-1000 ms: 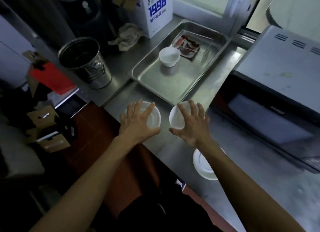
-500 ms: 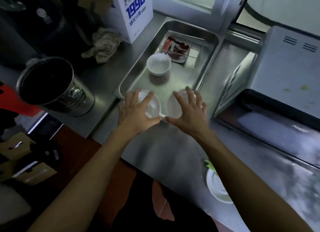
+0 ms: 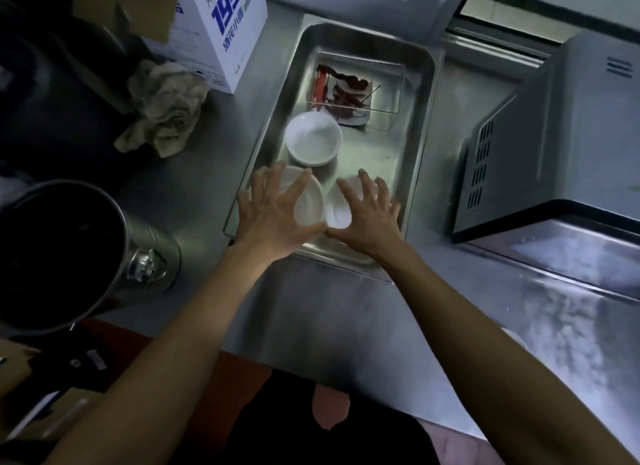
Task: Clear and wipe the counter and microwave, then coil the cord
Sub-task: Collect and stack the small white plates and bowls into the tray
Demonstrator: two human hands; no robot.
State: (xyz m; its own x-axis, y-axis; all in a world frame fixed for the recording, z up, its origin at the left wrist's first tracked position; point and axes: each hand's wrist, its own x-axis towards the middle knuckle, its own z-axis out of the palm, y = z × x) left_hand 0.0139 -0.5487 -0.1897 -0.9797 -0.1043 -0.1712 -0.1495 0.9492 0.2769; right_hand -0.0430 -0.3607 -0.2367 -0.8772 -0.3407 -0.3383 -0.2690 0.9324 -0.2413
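We see the steel counter (image 3: pixel 322 322) with the microwave (image 3: pixel 568 132) standing on its right side and a steel tray (image 3: pixel 419 93) left of it, near but apart. A metal pot (image 3: pixel 145 256) stands at the left, a white box (image 3: pixel 221 31) behind, and a crumpled rag (image 3: pixel 166 107) lies beside the box. In the tray, a clear container (image 3: pixel 384 80) with red chilies sits at the far end, and a white bowl (image 3: pixel 313 143) in the middle. Our left hand (image 3: pixel 273 218) holds a left bowl (image 3: pixel 308 201) from above with spread, curved fingers; our right hand (image 3: pixel 367 218) holds a right bowl (image 3: pixel 337 210) in the same way. Both bowls are at the near end of the tray, touching each other.
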